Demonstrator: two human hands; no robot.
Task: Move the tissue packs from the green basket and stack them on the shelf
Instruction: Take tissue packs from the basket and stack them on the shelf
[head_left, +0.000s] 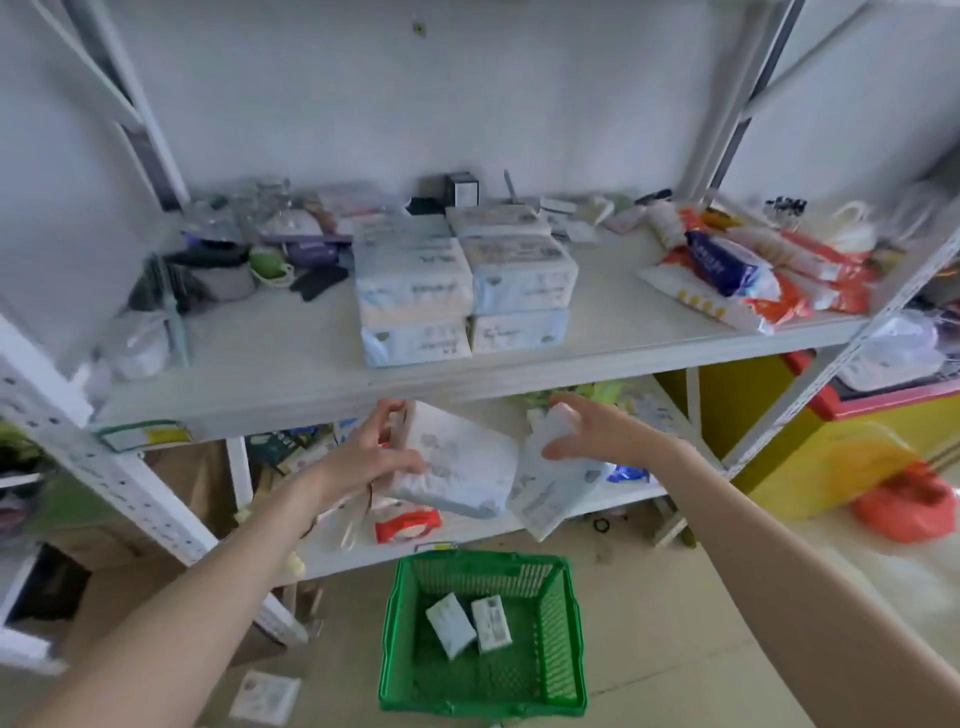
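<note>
The green basket (558, 618) stands on the floor below me with two small tissue packs (470, 623) lying in it. My left hand (374, 457) grips a white tissue pack (462, 467) just under the shelf's front edge. My right hand (592, 428) grips another white tissue pack (550, 488), tilted downward beside the first. On the white shelf (623, 332) above, several pale blue and white tissue packs (462, 286) are stacked in two columns.
Dark clutter and jars crowd the shelf's left part (234, 249); red and blue packets (753, 270) lie at its right. A lower shelf holds a red pack (408, 525). A yellow and red chest (857, 421) stands at right. A loose pack (265, 696) lies on the floor.
</note>
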